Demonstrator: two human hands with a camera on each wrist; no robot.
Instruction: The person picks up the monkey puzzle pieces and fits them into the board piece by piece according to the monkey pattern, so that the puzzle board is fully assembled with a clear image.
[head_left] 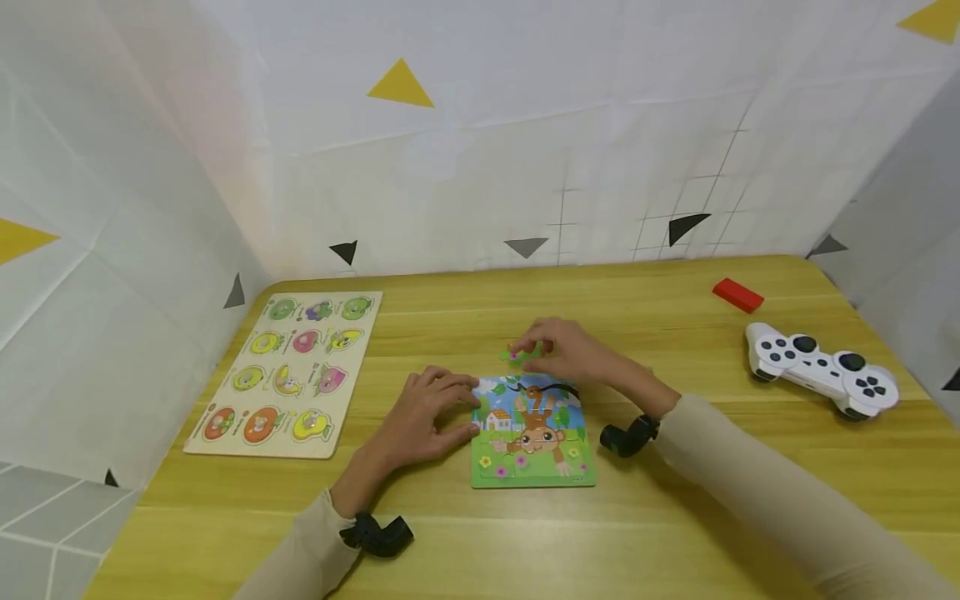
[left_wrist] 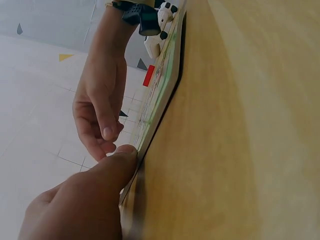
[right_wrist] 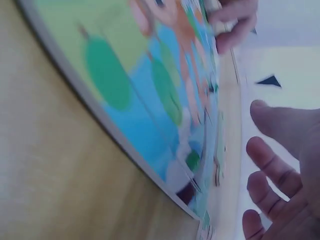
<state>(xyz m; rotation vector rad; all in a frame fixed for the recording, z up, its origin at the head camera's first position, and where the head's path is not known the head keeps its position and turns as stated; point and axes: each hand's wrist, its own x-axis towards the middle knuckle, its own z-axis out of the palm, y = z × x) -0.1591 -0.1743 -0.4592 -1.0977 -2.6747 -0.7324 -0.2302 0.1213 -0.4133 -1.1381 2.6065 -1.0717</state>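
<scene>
A square jigsaw puzzle [head_left: 498, 454] with a monkey hanging from a branch lies flat on the table, also seen close up in the right wrist view. My left hand [head_left: 427, 421] rests at its left side, thumb and fingertips touching the edge. In the left wrist view, the left thumb [left_wrist: 112, 167] presses against the board's rim. Just beyond the top edge lies a small green puzzle piece [head_left: 514, 357] with a pink flower, partly hidden under my right fingers. My right hand [head_left: 570, 350] hovers over it, and the right wrist view shows nothing between its spread thumb and fingers.
A wooden fruit puzzle board [head_left: 352, 367] lies on the left of the table [head_left: 450, 542]. On the right are a white game controller [head_left: 821, 371] and a red block [head_left: 738, 295]. A white patterned sheet [head_left: 480, 167] hangs behind the table.
</scene>
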